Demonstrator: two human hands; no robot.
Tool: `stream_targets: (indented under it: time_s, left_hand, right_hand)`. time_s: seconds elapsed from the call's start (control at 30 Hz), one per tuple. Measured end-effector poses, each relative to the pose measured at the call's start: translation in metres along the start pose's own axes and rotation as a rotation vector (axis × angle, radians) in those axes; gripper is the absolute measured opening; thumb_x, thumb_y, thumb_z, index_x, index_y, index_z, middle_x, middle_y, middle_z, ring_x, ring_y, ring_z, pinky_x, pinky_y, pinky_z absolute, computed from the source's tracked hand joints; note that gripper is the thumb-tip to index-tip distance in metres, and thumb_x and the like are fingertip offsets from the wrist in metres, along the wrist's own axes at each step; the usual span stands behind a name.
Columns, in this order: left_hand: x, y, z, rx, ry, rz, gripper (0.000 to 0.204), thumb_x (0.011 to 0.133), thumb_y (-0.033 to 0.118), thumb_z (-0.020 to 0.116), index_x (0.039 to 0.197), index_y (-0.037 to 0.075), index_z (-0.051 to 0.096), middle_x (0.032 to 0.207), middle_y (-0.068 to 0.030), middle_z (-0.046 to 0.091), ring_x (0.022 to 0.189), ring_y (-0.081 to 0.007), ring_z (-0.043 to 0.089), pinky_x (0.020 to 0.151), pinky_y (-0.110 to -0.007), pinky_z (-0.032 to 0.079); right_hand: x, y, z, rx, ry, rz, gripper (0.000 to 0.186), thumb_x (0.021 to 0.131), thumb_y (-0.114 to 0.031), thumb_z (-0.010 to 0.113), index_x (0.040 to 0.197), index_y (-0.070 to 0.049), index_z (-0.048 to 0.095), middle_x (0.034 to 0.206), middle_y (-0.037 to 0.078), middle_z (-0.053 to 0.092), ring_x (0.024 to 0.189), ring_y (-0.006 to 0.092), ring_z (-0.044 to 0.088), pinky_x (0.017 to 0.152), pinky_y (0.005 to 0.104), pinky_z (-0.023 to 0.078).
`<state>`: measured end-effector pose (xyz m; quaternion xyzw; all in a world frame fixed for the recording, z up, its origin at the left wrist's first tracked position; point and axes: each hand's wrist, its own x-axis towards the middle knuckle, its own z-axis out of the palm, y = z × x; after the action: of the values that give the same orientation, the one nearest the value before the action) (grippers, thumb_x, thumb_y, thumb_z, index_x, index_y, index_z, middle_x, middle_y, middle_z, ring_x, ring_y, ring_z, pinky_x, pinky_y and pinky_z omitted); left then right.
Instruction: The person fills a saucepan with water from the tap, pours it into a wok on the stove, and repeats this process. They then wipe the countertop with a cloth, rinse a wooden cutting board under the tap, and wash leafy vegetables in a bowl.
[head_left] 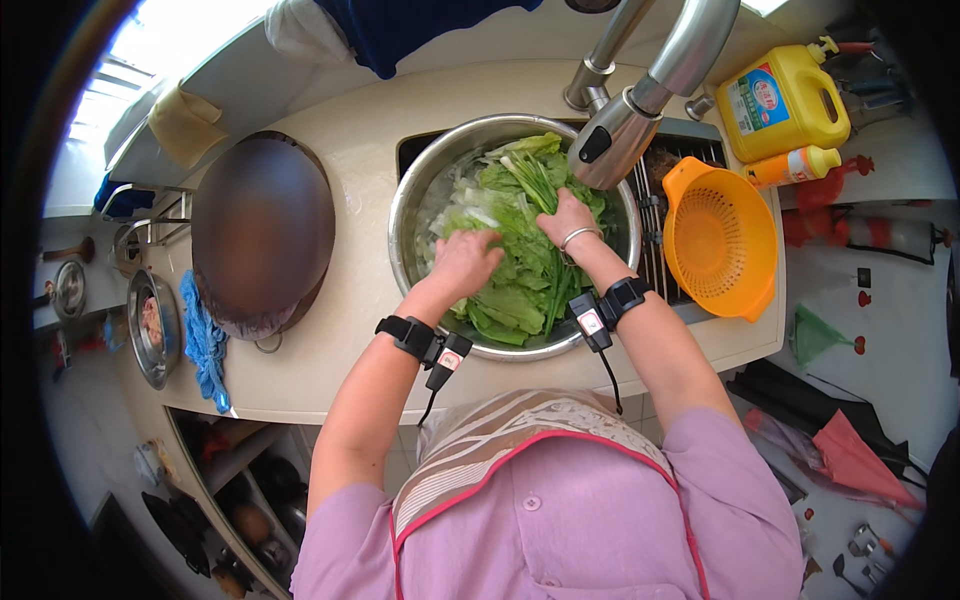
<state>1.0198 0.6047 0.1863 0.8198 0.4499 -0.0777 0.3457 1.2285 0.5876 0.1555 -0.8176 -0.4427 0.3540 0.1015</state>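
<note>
Greens (520, 270) in bowl (420, 190): soft, wet, light; we judge stems best. Both hands' fingers press leaves, left (465, 262), right (566, 215).

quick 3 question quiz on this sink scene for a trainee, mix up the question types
1. True or false: both hands rest on the leafy greens inside the metal bowl.
2. Which thing lies to the right of the bowl? A) a blue cloth B) an orange colander C) a wooden board
3. Fill in: the faucet head hangs above the ____ hand.

Key
1. True: the left hand and the right hand both press on the leaves.
2. B: the orange colander lies at the sink's right edge.
3. right
</note>
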Motion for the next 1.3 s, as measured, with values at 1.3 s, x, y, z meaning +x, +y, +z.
stream_targets:
  time_s: [1.3]
  left_hand:
    - [0.039,-0.014,0.051,-1.607,0.255,-0.481,0.027,0.086,0.012,0.066,0.105,-0.001,0.052,0.1,-0.0126,0.064,0.086,-0.0227,0.063,0.073,-0.038,0.053]
  right_hand:
    - [0.0,0.024,0.036,0.025,-0.313,-0.315,0.054,0.08,-0.028,0.065,0.124,0.003,0.052,0.113,0.026,0.061,0.103,0.0374,0.059,0.089,0.0389,0.047]
